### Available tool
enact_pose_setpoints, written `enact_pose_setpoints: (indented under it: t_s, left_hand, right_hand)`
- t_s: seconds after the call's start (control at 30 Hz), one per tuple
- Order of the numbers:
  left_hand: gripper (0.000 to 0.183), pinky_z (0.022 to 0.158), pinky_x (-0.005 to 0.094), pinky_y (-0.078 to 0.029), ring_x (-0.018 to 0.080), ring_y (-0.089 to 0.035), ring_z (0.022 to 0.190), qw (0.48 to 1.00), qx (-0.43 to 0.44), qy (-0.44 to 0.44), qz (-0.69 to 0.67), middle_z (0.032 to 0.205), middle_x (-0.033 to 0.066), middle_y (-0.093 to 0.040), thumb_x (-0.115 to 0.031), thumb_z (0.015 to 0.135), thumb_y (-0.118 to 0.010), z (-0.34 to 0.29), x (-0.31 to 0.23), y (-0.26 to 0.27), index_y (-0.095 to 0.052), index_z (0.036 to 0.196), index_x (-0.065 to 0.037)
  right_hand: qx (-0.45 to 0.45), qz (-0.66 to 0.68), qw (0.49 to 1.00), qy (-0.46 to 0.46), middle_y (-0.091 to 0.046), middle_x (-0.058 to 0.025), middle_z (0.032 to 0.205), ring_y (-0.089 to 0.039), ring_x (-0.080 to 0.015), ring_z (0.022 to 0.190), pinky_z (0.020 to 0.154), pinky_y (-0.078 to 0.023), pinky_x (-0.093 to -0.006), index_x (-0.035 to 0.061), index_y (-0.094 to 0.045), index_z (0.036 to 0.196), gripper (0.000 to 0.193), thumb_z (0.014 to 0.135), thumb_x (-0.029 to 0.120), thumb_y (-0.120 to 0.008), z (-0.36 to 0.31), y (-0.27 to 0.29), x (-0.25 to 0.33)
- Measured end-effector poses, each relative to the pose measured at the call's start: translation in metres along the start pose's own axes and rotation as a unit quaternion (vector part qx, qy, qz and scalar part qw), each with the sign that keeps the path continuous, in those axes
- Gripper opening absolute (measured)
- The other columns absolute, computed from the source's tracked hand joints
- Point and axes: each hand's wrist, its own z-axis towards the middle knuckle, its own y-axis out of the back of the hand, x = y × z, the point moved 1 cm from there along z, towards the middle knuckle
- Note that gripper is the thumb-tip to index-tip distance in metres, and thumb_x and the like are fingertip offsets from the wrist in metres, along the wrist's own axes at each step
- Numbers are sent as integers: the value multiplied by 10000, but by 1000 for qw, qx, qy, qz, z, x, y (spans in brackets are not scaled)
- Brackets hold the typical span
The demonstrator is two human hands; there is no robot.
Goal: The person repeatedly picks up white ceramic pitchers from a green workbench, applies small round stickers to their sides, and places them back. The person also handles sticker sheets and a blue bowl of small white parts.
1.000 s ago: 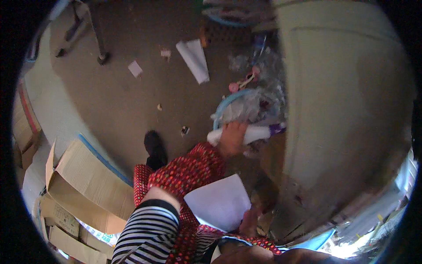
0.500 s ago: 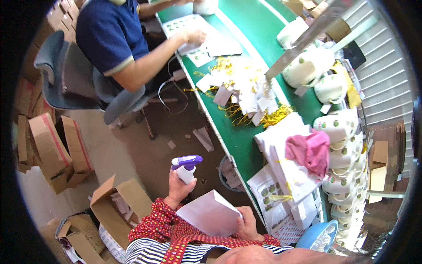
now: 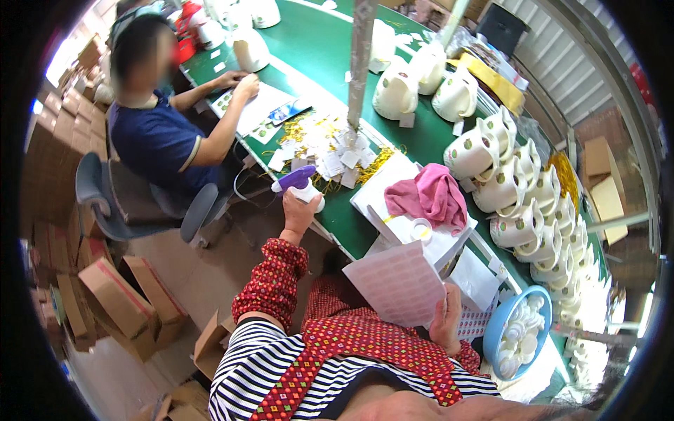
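My left hand (image 3: pixel 299 215) is closed round a white spray bottle (image 3: pixel 309 195) with a purple trigger head, held up by the near edge of the green table (image 3: pixel 361 228). A thin sheet (image 3: pixel 393 281) with rows of pale pink labels is tilted in front of my body. Its right edge is pinched in my right hand (image 3: pixel 445 321). Beyond the sheet, a crumpled pink cloth (image 3: pixel 427 196) lies on a stack of white paper (image 3: pixel 379 193), with a small white roll (image 3: pixel 421 230) beside it.
White tags with gold strings (image 3: pixel 340 154) are heaped on the table. White kettle-shaped jugs (image 3: pixel 474 151) line its far side. At right sits a blue basin (image 3: pixel 502 344) of white discs. A person (image 3: pixel 158 133) works at left, near a metal post (image 3: pixel 359 70). Cartons (image 3: pixel 116 295) cover the floor.
My left hand has raised the spray bottle from over the floor toward the table edge. The sheet has turned, so its pink label rows show. The view has shifted toward the table's far end.
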Motion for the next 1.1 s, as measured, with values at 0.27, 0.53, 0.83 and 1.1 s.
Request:
enact_pose_setpoints:
  t_s: [0.27, 0.53, 0.83, 1.1]
  left_hand:
    - [671, 918, 463, -509, 391, -617, 1007, 994, 27, 21, -102, 1074, 209, -606, -195, 709, -929, 72, 39, -43, -485, 1158, 32]
    - [655, 927, 396, -532, 240, -664, 1021, 995, 103, 7, 0, 1179, 144, -668, -169, 836, -880, 59, 43, -30, -536, 1346, 56]
    - [793, 1096, 452, -435, 318, -512, 1289, 972, 122, 201, 2, 1339, 209, -494, -151, 795, -904, 18, 19, -5, -454, 1409, 73]
    - [607, 1090, 450, -432, 364, -546, 1282, 842, 384, -374, -61, 1321, 212, -582, -160, 860, -777, 2, -354, -4, -550, 1398, 7]
  right_hand:
    - [-111, -79, 990, -35, -585, -196, 1026, -597, -355, 925, 839, -480, -399, -38, -588, 1268, 363, 1066, 260, -537, 67, 22, 28]
    - [-87, -176, 979, -48, -601, -130, 983, -583, -321, 883, 791, -477, -418, 54, -620, 1265, 459, 856, 147, -806, 115, 36, 59]
    - [-97, -264, 955, 95, -621, -63, 979, -587, -282, 920, 888, -439, -419, 82, -643, 1238, 582, 710, 115, -885, 121, 83, 71]
    - [-81, -293, 935, 180, -583, -38, 945, -587, -249, 908, 890, -429, -417, 105, -666, 1192, 526, 708, 117, -872, 94, 112, 64]
